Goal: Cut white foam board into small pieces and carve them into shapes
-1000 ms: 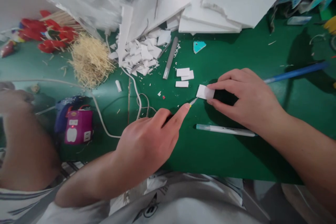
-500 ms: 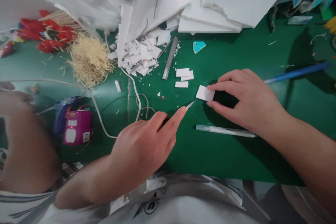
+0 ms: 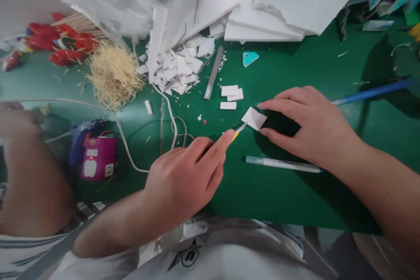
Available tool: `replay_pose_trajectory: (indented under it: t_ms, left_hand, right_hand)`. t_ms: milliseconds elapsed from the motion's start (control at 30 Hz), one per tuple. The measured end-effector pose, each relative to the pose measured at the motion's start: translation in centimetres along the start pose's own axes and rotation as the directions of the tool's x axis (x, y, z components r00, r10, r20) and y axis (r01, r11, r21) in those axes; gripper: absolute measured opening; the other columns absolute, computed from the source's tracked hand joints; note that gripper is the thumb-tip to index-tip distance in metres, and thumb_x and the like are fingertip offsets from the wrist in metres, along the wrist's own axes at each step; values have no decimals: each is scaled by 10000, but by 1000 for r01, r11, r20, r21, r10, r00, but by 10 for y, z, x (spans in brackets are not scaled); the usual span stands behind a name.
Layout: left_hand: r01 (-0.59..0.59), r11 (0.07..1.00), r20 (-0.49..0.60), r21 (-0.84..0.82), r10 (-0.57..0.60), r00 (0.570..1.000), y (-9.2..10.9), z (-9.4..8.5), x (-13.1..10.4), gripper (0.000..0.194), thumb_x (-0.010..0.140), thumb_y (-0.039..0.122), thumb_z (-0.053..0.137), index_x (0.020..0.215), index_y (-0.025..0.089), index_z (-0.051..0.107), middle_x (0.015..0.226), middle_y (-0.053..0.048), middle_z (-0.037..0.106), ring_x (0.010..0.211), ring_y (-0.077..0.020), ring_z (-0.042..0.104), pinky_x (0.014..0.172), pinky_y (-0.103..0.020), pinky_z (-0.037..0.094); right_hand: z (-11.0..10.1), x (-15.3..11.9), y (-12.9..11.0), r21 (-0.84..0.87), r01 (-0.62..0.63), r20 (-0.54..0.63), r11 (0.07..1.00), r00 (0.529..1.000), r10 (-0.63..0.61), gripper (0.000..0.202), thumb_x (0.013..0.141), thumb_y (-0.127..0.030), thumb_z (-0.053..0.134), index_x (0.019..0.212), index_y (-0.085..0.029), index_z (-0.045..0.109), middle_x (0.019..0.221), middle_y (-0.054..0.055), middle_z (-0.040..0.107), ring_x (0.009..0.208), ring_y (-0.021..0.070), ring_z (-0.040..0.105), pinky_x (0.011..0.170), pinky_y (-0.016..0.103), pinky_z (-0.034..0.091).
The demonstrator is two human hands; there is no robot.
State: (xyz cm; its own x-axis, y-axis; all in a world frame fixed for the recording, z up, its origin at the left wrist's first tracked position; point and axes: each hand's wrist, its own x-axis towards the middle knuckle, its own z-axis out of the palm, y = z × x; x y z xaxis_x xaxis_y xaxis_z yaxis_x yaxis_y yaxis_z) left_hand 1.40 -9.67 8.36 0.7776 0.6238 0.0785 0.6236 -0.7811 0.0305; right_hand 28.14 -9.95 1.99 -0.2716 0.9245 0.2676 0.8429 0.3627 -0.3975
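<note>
My left hand (image 3: pixel 187 173) is closed around a craft knife (image 3: pixel 236 133) with a yellow handle and a thin blade. The blade's tip meets the lower left edge of a small white foam square (image 3: pixel 253 118), which lies turned cornerwise on the green table. On the square's other side, my right hand (image 3: pixel 306 124) has its thumb and forefinger apart. Its fingertips are close to the square's edges; whether the thumb touches it I cannot tell. Small white foam rectangles (image 3: pixel 229 105) lie just beyond. Below the right hand lies a white marker (image 3: pixel 284 164) with a teal tip.
White foam sheets (image 3: pixel 278 4) and a heap of foam scraps (image 3: pixel 179 68) occupy the back, near a grey pen (image 3: pixel 214 72). Wood shavings (image 3: pixel 113 74), a purple box (image 3: pixel 98 157) and a white cable (image 3: pixel 126 144) are left. Another person's arm (image 3: pixel 33 170) rests at far left.
The foam square has turned and shifted slightly left. My right fingers have loosened from it. The knife tip has come against its edge.
</note>
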Motion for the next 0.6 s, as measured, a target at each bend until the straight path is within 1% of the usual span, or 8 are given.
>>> replay_pose_trajectory:
  t_ms: [67,100,200,300,433,533,600]
  left_hand:
    - [-6,1000,-10,-2,6,1000,1,2,0,365,1057,184,492,1390,163,638,909,13,784,562,-115,670,490,-290,474]
    - [-12,1000,-9,-4,12,1000,2,2,1,368,1056,182,490,1392,162,638,917,10,787,551,-115,662,486,-291,474]
    - [-9,1000,-5,-9,9,1000,4,3,1,377,1057,179,486,1404,161,632,928,7,791,528,-112,646,476,-293,468]
    - [-11,1000,-4,-14,11,1000,5,4,1,377,1060,181,491,1411,162,627,943,2,794,543,-109,661,476,-289,457]
    - [-19,1000,-12,2,19,1000,5,4,0,374,1055,177,496,1405,161,630,920,8,786,534,-110,650,478,-294,453]
    - [-16,1000,-18,6,16,1000,5,5,-1,375,1054,166,486,1403,162,623,903,16,777,522,-108,636,478,-296,459]
    - [-14,1000,-19,15,14,1000,5,6,-1,374,1055,166,485,1405,165,615,894,20,773,522,-106,635,474,-294,454]
  right_hand:
    - [0,2,0,-19,31,13,999,999,-31,393,923,-327,615,1293,-258,728,1053,95,727,907,264,636,775,426,515]
    - [0,4,0,-36,56,18,998,998,-56,412,921,-297,598,1311,-255,726,1046,93,721,888,253,623,757,411,504]
    - [0,8,2,-66,108,46,992,993,-105,393,909,-251,583,1262,-265,756,1032,89,703,852,233,587,719,383,470]
    - [1,10,2,-36,76,70,996,995,-73,316,911,-306,613,1180,-260,772,1031,98,701,872,250,585,741,411,469]
    - [3,9,1,-29,8,53,1000,999,-6,254,891,-399,676,1067,-233,753,1060,112,714,933,283,608,794,442,482]
    - [2,9,1,-19,16,25,1000,1000,-15,346,881,-404,684,1168,-220,741,1070,112,722,925,277,620,786,430,486]
    - [2,10,0,-14,36,31,999,999,-36,347,900,-364,650,1201,-222,748,1049,104,724,892,260,622,764,416,482]
